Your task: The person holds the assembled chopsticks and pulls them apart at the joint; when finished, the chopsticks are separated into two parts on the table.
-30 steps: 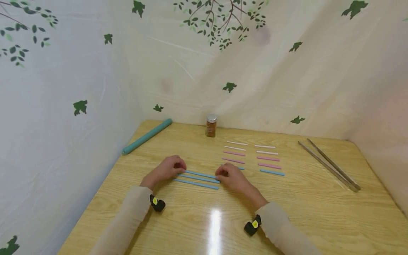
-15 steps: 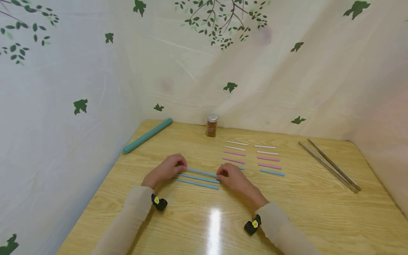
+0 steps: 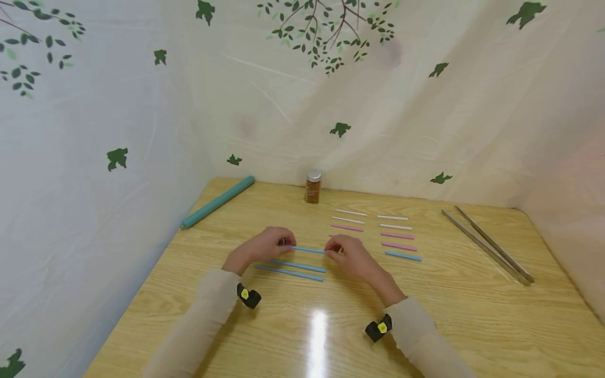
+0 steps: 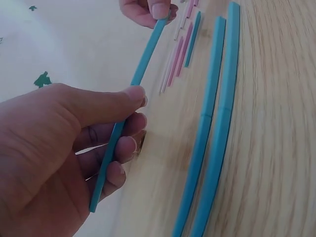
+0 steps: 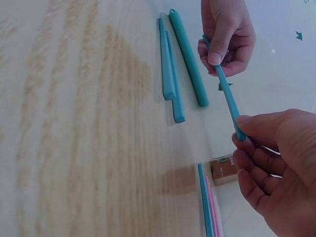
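Observation:
A thin light-blue stick (image 3: 309, 250) is held up off the table between both hands. My left hand (image 3: 264, 247) pinches it between thumb and fingers partway along; in the left wrist view the stick's tail (image 4: 103, 180) runs down across the other fingers. My right hand (image 3: 353, 259) pinches its other end, as the right wrist view shows at the stick's tip (image 5: 240, 132). Below the hands, two more long blue sticks, a farther one (image 3: 304, 266) and a nearer one (image 3: 298, 274), lie side by side on the table, their left ends near my left hand.
Beyond my right hand lie short sticks in two columns: white (image 3: 394, 217), pink (image 3: 398, 235) and blue (image 3: 403, 256). A brown-filled jar (image 3: 313, 188) stands at the back. A teal rod (image 3: 218, 202) lies back left. Metal tongs (image 3: 491, 247) lie at the right.
The farthest of the three long blue sticks has risen off the table in both hands. My left hand has slid right along it, closer to my right hand.

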The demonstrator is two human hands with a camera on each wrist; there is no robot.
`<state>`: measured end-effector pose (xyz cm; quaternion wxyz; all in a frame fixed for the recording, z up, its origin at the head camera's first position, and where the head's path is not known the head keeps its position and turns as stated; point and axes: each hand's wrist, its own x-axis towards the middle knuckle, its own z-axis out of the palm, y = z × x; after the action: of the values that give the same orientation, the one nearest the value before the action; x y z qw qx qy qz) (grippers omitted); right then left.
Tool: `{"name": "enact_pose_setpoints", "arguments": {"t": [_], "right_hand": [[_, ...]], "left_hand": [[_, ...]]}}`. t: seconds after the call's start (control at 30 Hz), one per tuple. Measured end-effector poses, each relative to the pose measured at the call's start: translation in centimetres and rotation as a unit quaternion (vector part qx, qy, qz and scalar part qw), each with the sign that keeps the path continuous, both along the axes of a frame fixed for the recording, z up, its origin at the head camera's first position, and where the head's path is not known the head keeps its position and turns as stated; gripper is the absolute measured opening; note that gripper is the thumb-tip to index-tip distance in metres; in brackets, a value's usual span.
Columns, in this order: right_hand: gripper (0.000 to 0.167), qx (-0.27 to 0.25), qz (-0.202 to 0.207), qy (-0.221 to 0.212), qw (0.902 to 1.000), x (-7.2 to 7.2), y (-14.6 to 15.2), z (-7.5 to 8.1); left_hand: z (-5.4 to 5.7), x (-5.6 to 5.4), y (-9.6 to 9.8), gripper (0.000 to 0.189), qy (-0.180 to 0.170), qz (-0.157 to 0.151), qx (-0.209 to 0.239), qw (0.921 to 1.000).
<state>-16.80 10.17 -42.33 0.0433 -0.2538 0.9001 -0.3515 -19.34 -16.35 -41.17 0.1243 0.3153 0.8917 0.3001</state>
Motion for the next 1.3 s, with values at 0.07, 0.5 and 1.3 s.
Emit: {"name": "enact_pose_setpoints", "arguments": {"t": [0.07, 0.5, 1.3], "right_hand": [[0.008, -0.002, 0.006, 0.014, 0.9999, -0.1, 0.0, 0.1], [0.025, -0.016, 0.038, 0.011, 0.9991, -0.7, -1.7, 0.0], [0.01, -0.017, 0.065, 0.038, 0.997, -0.4, -1.0, -0.1]], "left_hand": [[0.1, 0.0, 0.4, 0.007, 0.007, -0.006, -0.006, 0.9999], [0.7, 0.0, 2.5, 0.007, 0.026, -0.03, -0.01, 0.9992], [0.4, -0.2, 2.8, 0.016, 0.057, -0.066, 0.029, 0.9957]]}}
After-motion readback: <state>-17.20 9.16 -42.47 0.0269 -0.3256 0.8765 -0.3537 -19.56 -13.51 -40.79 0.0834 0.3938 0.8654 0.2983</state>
